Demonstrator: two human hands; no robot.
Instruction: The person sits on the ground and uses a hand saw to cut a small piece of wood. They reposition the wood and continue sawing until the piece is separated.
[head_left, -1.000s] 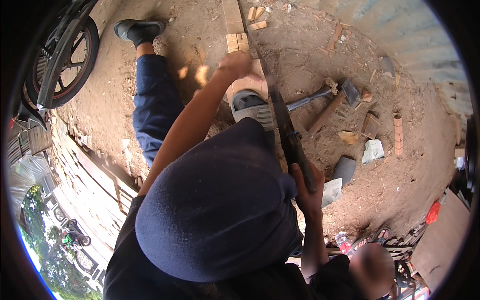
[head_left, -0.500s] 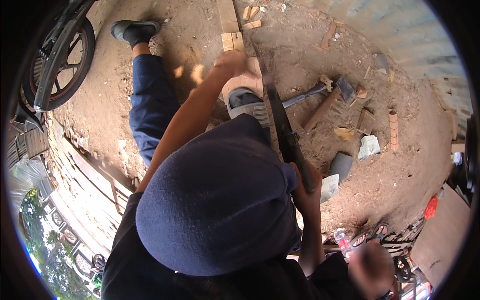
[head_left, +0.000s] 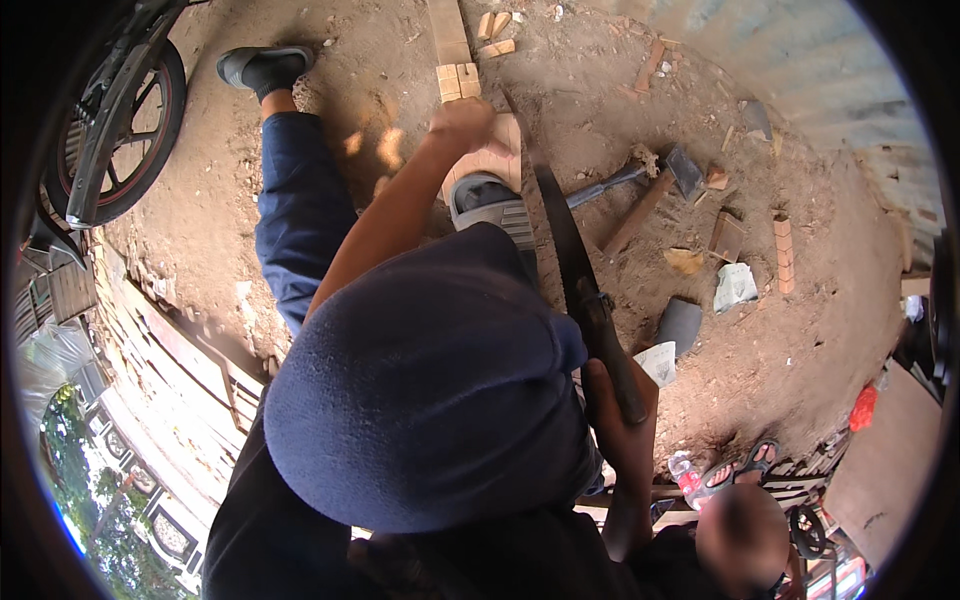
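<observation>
Machete (head_left: 568, 262) handle sits clenched in the right hand (head_left: 622, 425), blade angled toward the wooden block (head_left: 490, 155) that the left hand (head_left: 462, 125) grips to steady it.

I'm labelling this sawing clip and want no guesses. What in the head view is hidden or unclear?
- Where the saw blade meets the wood block: too small to tell.
- Right hand on the saw handle: partly behind the blue cap.
- Left hand: a fist from behind, fingers hidden.
- Sandalled foot: partly under the cap.
</observation>
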